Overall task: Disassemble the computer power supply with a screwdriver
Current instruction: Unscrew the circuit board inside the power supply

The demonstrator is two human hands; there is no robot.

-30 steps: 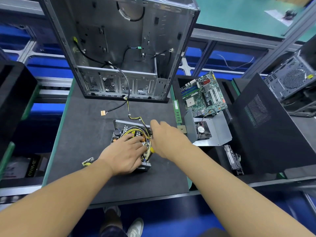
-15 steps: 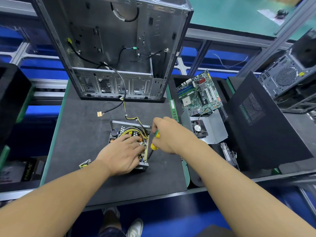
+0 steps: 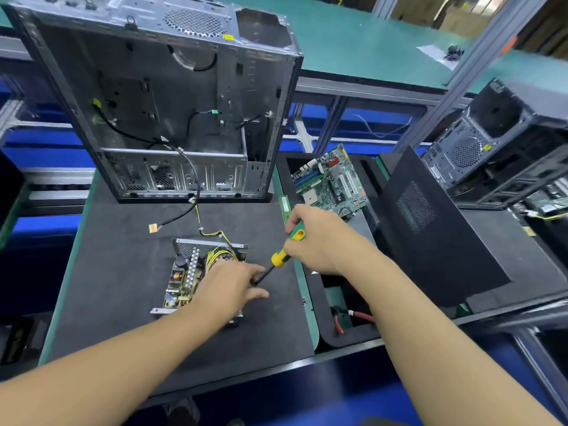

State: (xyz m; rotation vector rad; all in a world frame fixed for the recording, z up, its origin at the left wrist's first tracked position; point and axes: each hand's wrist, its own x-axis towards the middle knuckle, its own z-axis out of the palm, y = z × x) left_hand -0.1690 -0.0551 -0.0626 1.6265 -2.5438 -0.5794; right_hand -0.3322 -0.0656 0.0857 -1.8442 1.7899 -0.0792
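The power supply (image 3: 190, 278) lies open on the black mat (image 3: 123, 272), its circuit board and yellow wires exposed. My left hand (image 3: 230, 290) rests on its right side with the fingers stretched towards the screwdriver's tip. My right hand (image 3: 316, 238) grips the green-and-yellow screwdriver (image 3: 281, 258) by its handle. The dark shaft slants down to the left and ends beside my left fingers, at the supply's right edge. Whether the tip touches a screw is hidden.
An empty computer case (image 3: 172, 103) stands at the back of the mat, cables trailing from it to the supply. Right of the mat lie a motherboard (image 3: 332, 182), a black side panel (image 3: 430, 229) and red-handled pliers (image 3: 341, 318). Another case (image 3: 498, 142) sits far right.
My right hand drew back to the right, and the screwdriver now shows in its grip. My left hand slid towards the supply's right edge, uncovering most of the board.
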